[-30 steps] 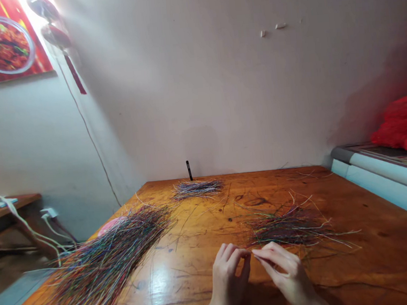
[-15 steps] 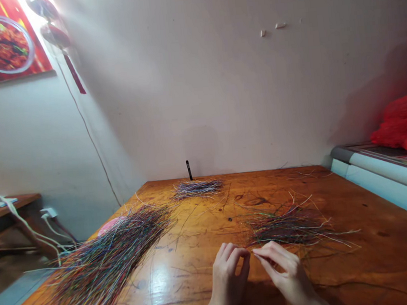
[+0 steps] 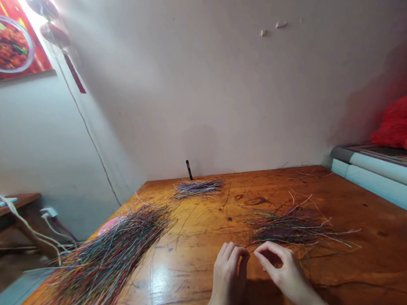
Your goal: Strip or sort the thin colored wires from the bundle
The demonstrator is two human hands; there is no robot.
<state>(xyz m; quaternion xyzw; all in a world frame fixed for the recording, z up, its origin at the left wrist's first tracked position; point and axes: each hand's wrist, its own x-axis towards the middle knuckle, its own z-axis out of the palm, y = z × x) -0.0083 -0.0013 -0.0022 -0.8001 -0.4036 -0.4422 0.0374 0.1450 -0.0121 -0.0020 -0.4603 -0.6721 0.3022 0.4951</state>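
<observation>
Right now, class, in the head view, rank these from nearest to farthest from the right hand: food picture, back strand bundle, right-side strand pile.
1. Right-side strand pile: just beyond the right hand.
2. Back strand bundle: farther back, to the left.
3. Food picture: high up at far left.

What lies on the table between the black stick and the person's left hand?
The head view shows a small bundle of thin strands nearest the black stick, then wooden tabletop with a few stray strands before the left hand.
</observation>
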